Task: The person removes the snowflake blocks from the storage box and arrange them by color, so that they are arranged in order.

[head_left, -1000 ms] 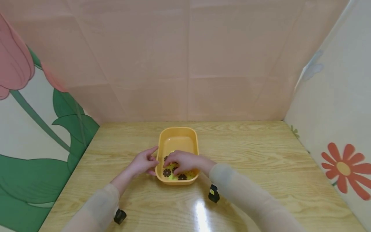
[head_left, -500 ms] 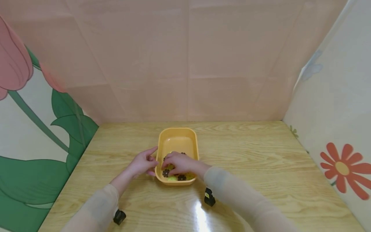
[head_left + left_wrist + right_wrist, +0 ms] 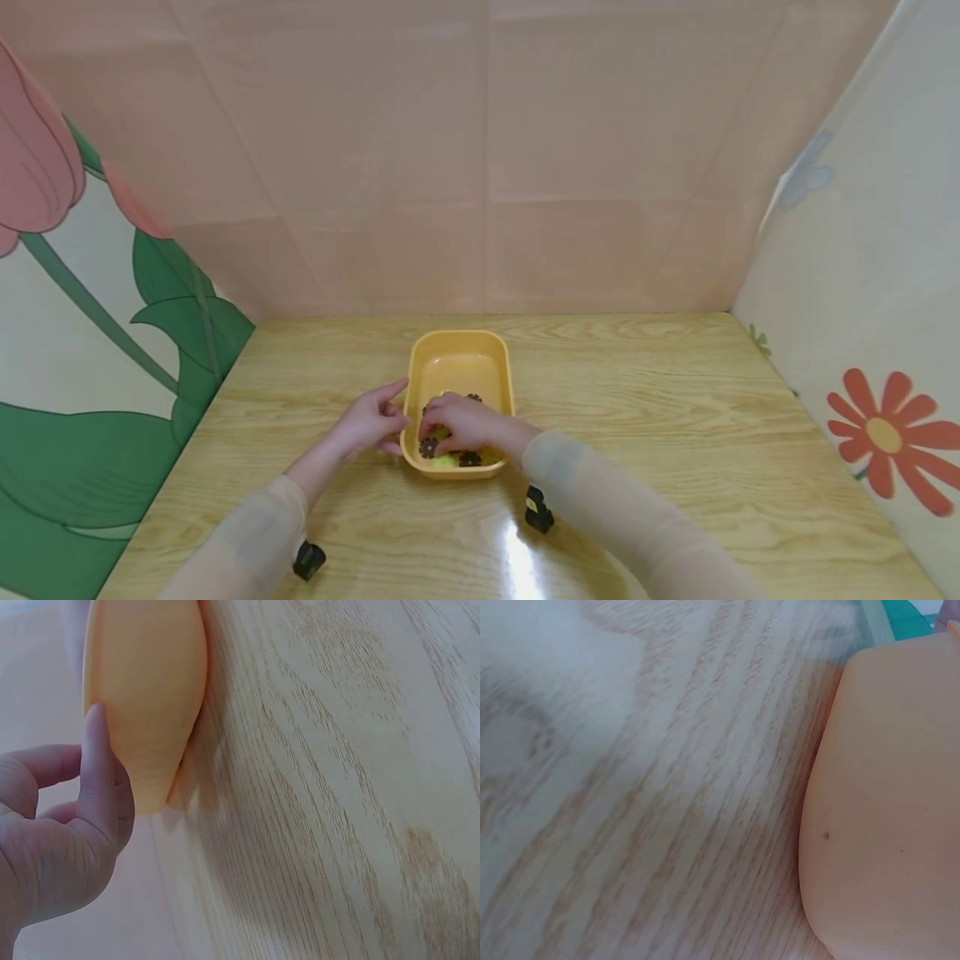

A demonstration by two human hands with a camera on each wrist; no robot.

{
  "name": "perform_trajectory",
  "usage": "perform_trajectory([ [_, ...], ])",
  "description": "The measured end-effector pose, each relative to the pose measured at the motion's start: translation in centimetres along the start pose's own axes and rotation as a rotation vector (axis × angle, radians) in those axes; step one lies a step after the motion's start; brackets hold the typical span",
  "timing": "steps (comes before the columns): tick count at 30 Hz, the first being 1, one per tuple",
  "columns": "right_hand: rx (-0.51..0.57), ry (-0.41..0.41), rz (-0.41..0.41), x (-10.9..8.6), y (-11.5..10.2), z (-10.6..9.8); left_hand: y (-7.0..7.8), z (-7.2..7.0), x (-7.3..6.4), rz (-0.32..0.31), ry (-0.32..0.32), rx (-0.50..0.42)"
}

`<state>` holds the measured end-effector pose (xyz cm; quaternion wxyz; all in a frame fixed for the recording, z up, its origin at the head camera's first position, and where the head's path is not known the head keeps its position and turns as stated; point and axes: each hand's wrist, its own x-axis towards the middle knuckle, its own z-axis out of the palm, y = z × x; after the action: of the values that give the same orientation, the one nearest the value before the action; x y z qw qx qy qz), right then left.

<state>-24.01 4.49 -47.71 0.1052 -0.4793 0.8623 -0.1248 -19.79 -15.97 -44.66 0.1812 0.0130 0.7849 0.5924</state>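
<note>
A yellow-orange plastic basin (image 3: 459,335) stands on the wooden table, its near half holding several dark brown flower-shaped pieces (image 3: 470,459) and bright yellow-green ones (image 3: 445,461). At its left side is my left hand (image 3: 365,423), thumb and fingers spread, with fingertips right at the rim. In the left wrist view one fingertip of that hand (image 3: 71,817) meets the rim of the basin (image 3: 150,682). My right hand (image 3: 467,422) reaches down inside over the pieces, fingers bent and thumb apart. I cannot tell whether it holds a piece. Only the basin's outer wall (image 3: 885,802) shows in the right wrist view.
The wood-grain table (image 3: 637,400) extends on both sides of the basin. A pink sheet (image 3: 480,167) hangs behind it, and flower-printed panels (image 3: 885,333) flank it. Small black devices (image 3: 538,510) sit under both forearms.
My right hand has shifted slightly left within the basin, its thumb and fingers drawing a little closer together, and the forearm followed. The left hand keeps its place at the rim.
</note>
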Motion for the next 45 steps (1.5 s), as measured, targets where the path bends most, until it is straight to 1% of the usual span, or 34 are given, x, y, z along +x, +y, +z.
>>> perform_trajectory([
  [8, 0.047, 0.0, 0.0, 0.0, 0.0, 0.1, 0.1, 0.0, -0.2, 0.02, -0.011, -0.001],
  [12, 0.062, 0.01, -0.023, 0.0, 0.0, 0.1, 0.2, 0.0, -0.4, 0.037, -0.021, -0.009],
  [20, 0.087, 0.027, -0.072, 0.2, 0.2, 0.3, 0.5, -0.1, -0.6, 0.033, -0.027, -0.006],
  [24, 0.123, 0.033, -0.071, 0.1, 0.1, 0.1, 0.4, -0.1, -0.6, 0.033, -0.028, -0.008],
  [27, 0.143, 0.053, -0.043, -0.1, 0.1, -0.1, 0.4, -0.1, -0.5, 0.028, -0.026, -0.005],
  [30, 0.153, 0.106, -0.026, -0.4, 0.3, -0.5, 0.3, 0.0, -0.4, 0.016, -0.013, 0.005],
  [33, 0.18, 0.184, -0.033, -1.0, 0.6, -1.4, 0.3, 0.1, -0.4, 0.001, 0.003, 0.003],
  [37, 0.294, 0.29, -0.027, -2.7, 1.3, -3.1, 0.3, 0.2, -0.3, 0.001, 0.01, -0.003],
  [41, 0.414, 0.396, 0.031, -5.2, 2.6, -4.6, 0.4, 0.3, -0.4, 0.006, 0.015, 0.001],
  [45, 0.488, 0.488, 0.141, -8.0, 4.5, -5.2, 0.5, 0.3, -0.5, 0.003, 0.023, 0.004],
])
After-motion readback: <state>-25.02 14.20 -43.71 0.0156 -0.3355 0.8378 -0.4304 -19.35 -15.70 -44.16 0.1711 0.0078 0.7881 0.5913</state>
